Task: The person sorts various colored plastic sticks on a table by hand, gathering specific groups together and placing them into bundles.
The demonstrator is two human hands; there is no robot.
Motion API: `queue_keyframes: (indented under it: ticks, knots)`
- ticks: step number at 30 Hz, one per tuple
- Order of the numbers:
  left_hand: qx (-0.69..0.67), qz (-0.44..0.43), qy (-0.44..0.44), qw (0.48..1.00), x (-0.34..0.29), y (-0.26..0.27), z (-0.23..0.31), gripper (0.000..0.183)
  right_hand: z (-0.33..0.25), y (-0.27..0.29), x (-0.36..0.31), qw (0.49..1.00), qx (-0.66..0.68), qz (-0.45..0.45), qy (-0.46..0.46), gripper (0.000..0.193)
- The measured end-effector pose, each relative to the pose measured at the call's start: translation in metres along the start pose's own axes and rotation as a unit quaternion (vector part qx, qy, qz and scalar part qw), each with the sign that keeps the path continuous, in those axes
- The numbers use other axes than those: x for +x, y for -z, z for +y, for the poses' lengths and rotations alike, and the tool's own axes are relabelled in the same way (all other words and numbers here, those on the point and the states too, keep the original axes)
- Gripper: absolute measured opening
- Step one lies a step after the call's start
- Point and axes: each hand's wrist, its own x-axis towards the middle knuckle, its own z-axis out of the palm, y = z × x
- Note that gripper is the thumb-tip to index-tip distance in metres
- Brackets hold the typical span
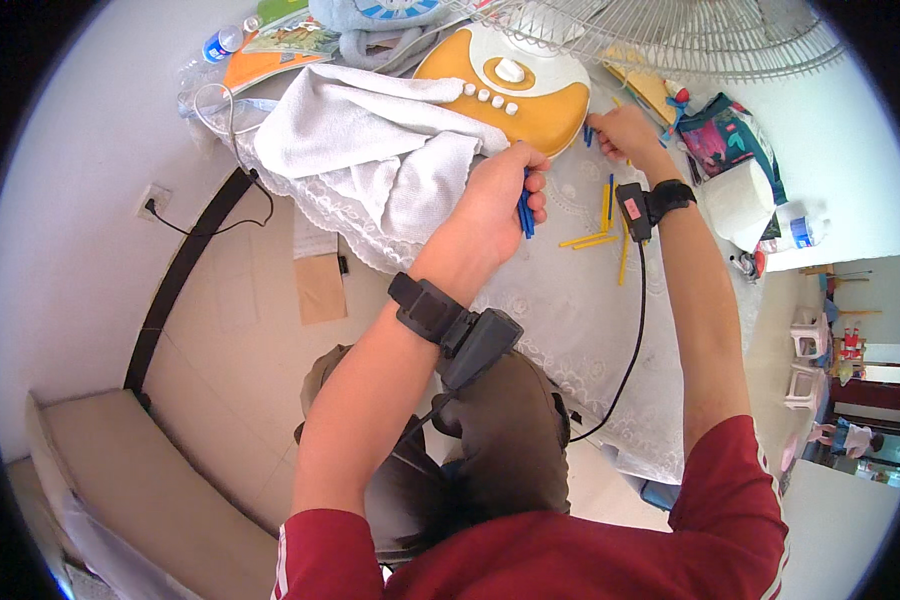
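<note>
A small bundle of thin blue sticks is held in my left hand, whose fingers are curled round it beside the towel. My right hand reaches farther out, near the fan base, with its fingertips pinched at another short blue stick. Between and below the two hands, several yellow sticks lie loose on the lace-covered table; some lie across the cloth and others point toward me. A black strap with a box sits on each of my wrists, with a cable running from it.
A yellow-and-white fan base with a wire fan guard stands at the back. The white towel bunches at left. On the right are a paper roll, a dark green bag and a plastic bottle.
</note>
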Motion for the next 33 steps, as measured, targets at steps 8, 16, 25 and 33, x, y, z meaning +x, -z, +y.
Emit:
queue_keyframes:
  ticks: [8,16,25,33]
  knots:
    - [0.031,-0.004,0.007,1.0,0.0,-0.003,-0.003,0.012,-0.014,0.005,-0.008,0.984,-0.159,-0.071,0.024,0.034]
    - [-0.042,0.077,0.015,0.996,0.013,0.01,-0.017,0.023,-0.037,0.018,-0.065,0.99,-0.087,-0.112,-0.023,0.031]
    - [-0.122,0.046,0.02,0.991,0.017,0.001,-0.016,0.024,-0.097,0.028,-0.136,0.974,-0.061,-0.199,0.089,0.03]
    - [-0.235,0.022,0.061,0.97,0.015,0.023,-0.005,0.022,-0.007,0.033,-0.12,0.937,-0.272,-0.191,0.111,0.083]
